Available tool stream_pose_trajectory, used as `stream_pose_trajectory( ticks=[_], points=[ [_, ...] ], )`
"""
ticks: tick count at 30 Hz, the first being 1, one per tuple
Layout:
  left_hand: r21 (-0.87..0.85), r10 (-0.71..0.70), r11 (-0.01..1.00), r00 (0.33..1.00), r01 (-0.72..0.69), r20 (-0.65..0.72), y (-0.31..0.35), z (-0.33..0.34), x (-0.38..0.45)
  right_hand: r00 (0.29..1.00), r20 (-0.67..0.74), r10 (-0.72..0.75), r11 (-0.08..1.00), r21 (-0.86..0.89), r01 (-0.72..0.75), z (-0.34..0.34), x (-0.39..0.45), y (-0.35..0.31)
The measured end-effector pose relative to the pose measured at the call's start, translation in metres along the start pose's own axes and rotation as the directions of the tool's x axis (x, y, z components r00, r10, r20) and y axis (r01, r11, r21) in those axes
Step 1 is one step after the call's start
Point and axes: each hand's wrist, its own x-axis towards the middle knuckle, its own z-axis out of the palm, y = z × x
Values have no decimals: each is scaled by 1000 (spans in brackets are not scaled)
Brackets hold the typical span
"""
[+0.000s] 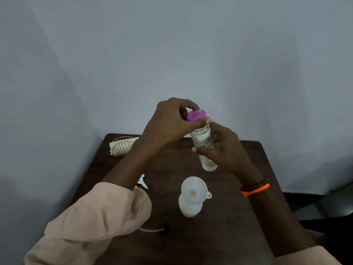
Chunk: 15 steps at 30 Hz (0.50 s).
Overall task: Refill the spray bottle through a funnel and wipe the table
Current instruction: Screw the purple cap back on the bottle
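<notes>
The left hand (170, 123) is curled over a round magenta plastic cap (196, 115), thumb and fingertips pinching its rim from above. The right hand (221, 148) is wrapped around the middle of a clear cylindrical plastic bottle (203, 148), thumb across the front and fingers behind, holding it tilted in the air above the table with the cap end up and away from the person. A little pale liquid shows at the bottle's lower end.

The task's own white plastic spray bottle (189, 207) stands upright on the dark brown wooden table (238, 226), below and nearer the person than both hands, not touched by either. A white plastic funnel (193, 190) sits in its neck, wide mouth up, a small tab at its right rim.

To the left of it, partly hidden by the left forearm, lies the white spray trigger head (142, 181), and a thin clear tube (150, 230) shows below the peach sleeve (95, 222). At the table's far left corner a yellow wire holder (122, 147) keeps white paper napkins (114, 145). An orange and dark red beaded bracelet (255, 187) circles the right wrist.
</notes>
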Motion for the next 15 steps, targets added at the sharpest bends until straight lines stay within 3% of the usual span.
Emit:
stream_pose_trajectory(
  ticks=[4, 7, 10, 13, 15],
  points=[
    [-114, 63, 993, 970, -38, 233, -5, -14, 7, 999, 34, 18, 999, -34, -17, 0, 2, 1],
    [-210, 161, 973, 938, -99, 307, -2, -16, 7, 999, 48, 16, 999, -37, -15, -1, 5, -3],
    [-316, 170, 945, 955, -87, 243, 8, -11, 4, 999, 34, 6, 999, -50, -4, 1, 8, -10],
    [-290, 127, 952, 988, -97, 87, 3, -8, 4, 1000, 21, 0, 1000, -31, 0, -1, 10, -15],
    [-306, 57, 951, 997, -38, 53, -9, -16, 2, 1000, 3, -3, 1000, -12, 3, -6, 11, -15]
  ],
)
